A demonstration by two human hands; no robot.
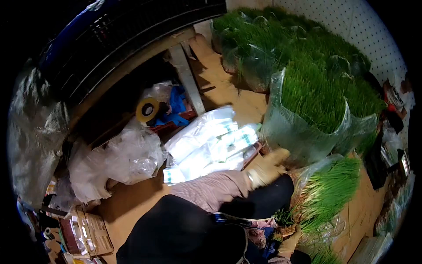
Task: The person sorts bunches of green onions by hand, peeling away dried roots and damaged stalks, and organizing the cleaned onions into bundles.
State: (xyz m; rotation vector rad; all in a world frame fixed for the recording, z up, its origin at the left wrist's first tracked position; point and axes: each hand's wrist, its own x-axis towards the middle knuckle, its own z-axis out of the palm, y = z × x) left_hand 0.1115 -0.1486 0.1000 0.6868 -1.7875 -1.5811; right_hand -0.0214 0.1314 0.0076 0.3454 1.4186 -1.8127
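My left hand point(267, 169), in a pale tan glove, reaches out past my dark-clad knee with its fingers stretched and slightly blurred. Beside it lies a pile of long thin greens like chives point(329, 191), partly in clear plastic, pale stem ends facing me. At the lower right my right hand point(289, 244), gloved too, is closed around the stem end of a small bunch of chives point(286, 231); my clothing partly hides it. Just left of my left hand, white plastic bags point(206, 149) with green print are stacked brightly lit in a reddish tray point(252, 155).
Large clear bags of upright chives point(316, 97) stand along the wall at upper right. A roll of tape point(147, 109) sits among blue items under a wooden-legged table point(187, 77). A crumpled clear bag point(136, 154) and a beige basket point(94, 233) are at left.
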